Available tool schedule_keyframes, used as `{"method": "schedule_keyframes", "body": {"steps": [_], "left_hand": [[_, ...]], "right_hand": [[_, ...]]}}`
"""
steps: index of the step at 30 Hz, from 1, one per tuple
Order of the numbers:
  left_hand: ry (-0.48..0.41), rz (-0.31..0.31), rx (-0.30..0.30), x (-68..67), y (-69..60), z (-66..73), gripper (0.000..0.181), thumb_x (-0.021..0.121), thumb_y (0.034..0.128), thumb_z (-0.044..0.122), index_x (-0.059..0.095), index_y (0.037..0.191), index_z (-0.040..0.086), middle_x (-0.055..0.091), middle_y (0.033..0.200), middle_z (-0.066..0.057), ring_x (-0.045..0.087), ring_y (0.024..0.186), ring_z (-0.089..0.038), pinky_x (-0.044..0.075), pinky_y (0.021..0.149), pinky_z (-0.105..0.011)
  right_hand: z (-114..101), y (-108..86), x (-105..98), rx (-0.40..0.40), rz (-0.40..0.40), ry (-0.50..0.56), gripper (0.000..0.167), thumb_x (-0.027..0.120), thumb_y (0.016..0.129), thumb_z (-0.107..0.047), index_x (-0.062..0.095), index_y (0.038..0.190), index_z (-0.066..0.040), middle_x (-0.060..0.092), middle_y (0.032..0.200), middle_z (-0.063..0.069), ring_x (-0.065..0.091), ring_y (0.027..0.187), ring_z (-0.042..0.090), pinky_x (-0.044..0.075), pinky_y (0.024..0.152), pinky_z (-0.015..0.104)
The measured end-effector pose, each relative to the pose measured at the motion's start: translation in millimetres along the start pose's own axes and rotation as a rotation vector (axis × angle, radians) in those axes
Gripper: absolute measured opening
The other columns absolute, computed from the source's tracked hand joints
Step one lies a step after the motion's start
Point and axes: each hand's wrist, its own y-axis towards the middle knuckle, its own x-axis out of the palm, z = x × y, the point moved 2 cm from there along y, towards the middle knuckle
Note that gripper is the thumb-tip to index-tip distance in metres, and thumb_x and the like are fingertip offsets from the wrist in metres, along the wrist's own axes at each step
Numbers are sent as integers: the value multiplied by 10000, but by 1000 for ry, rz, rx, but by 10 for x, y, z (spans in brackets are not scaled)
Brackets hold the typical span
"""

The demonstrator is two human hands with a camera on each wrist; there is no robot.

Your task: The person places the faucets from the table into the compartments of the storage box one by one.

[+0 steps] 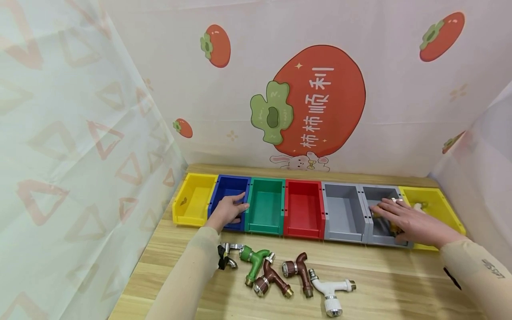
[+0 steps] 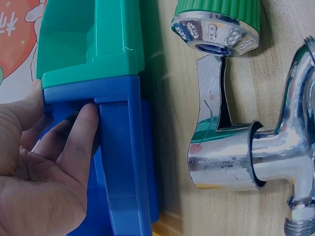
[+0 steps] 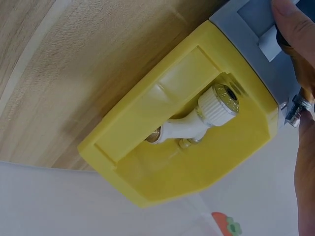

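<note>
My left hand (image 1: 226, 210) reaches into the blue bin (image 2: 118, 157) with loosely bent fingers. Its fingertips touch the wall beside the green bin (image 1: 266, 204), and I see nothing held there. Over the right-hand grey bin (image 1: 380, 239), my right hand (image 1: 416, 223) grips a brass-coloured tap (image 1: 395, 229), mostly hidden beneath the palm. In the right wrist view only the thumb and part of that tap show. A white tap (image 3: 182, 129) lies in the yellow bin (image 3: 147, 93) at the right end.
A chrome tap (image 2: 221, 162), a green tap (image 1: 254, 262), two brown taps, one nearer the right (image 1: 301, 271), and a white tap (image 1: 330, 289) lie on the wooden table (image 1: 392, 284). A red bin (image 1: 303, 206), another grey bin (image 1: 344, 211) and a left-end yellow bin (image 1: 196, 200) complete the row.
</note>
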Motion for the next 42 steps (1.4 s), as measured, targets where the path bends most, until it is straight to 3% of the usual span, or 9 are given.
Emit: {"method": "schedule_keyframes", "body": {"steps": [7, 10, 12, 14, 16, 21, 33, 37, 42], "left_hand": [[-1, -2, 1, 1, 5, -3, 604, 634, 1028, 296, 395, 1583, 307, 562, 1489, -108, 606, 1281, -289, 606, 897, -419], [3, 1, 2, 3, 12, -7, 602, 633, 1029, 295, 397, 1582, 307, 565, 1485, -112, 610, 1275, -289, 607, 894, -416], [3, 2, 1, 4, 14, -11, 601, 632, 1030, 292, 396, 1583, 305, 565, 1484, -116, 611, 1274, -291, 606, 895, -417], [4, 0, 0, 8, 15, -13, 602, 630, 1031, 291, 392, 1585, 304, 565, 1484, -118, 610, 1277, -292, 605, 898, -419], [1, -2, -2, 11, 13, -14, 605, 628, 1032, 289, 387, 1587, 302, 562, 1487, -117, 605, 1283, -293, 603, 903, -423], [-1, -6, -1, 15, 3, -10, 606, 625, 1034, 291, 382, 1590, 304, 557, 1493, -114, 601, 1290, -292, 601, 908, -423], [-2, -5, 4, 5, 5, -4, 608, 629, 1031, 302, 385, 1588, 306, 543, 1506, -116, 604, 1286, -293, 603, 902, -419], [-7, -7, 6, 3, 13, -7, 614, 632, 1030, 302, 381, 1590, 304, 543, 1505, -116, 602, 1290, -294, 603, 902, -422], [-3, -8, 8, 4, 22, -20, 614, 633, 1029, 302, 381, 1589, 306, 560, 1491, -111, 604, 1288, -291, 604, 900, -421]], "right_hand": [[-24, 21, -12, 32, -20, 60, 1231, 1011, 458, -252, 449, 1547, -132, 538, 1481, 136, 466, 1396, 331, -12, 1230, 211], [-24, 35, -28, 91, -74, 133, 1222, 1009, 489, -204, 427, 1563, -165, 542, 1476, 169, 464, 1383, 399, 237, 1239, 386], [-18, 43, -38, 140, -113, 183, 1219, 1006, 513, -176, 407, 1576, -195, 534, 1485, 189, 453, 1368, 458, 440, 1110, 499], [-8, 49, -44, 175, -150, 229, 1214, 1000, 541, -158, 385, 1586, -203, 520, 1493, 213, 426, 1368, 501, 526, 958, 595], [3, 52, -44, 199, -178, 256, 1208, 996, 558, -146, 372, 1591, -203, 508, 1503, 220, 413, 1362, 533, 559, 900, 597], [1, 52, -52, 212, -214, 270, 1206, 993, 571, -144, 361, 1597, -184, 492, 1518, 219, 428, 1348, 547, 569, 901, 572], [-33, 0, -68, 175, -147, 188, 1210, 981, 616, -168, 313, 1621, -255, 546, 1458, 235, 529, 1275, 513, 570, 856, 612], [-59, -6, -80, 166, -108, 158, 1177, 971, 640, -225, 319, 1620, -244, 571, 1434, 235, 540, 1257, 515, 537, 888, 657], [-101, 1, -105, 211, -104, 168, 1112, 939, 698, -264, 318, 1620, -267, 562, 1451, 226, 508, 1299, 504, 463, 959, 714]]}}
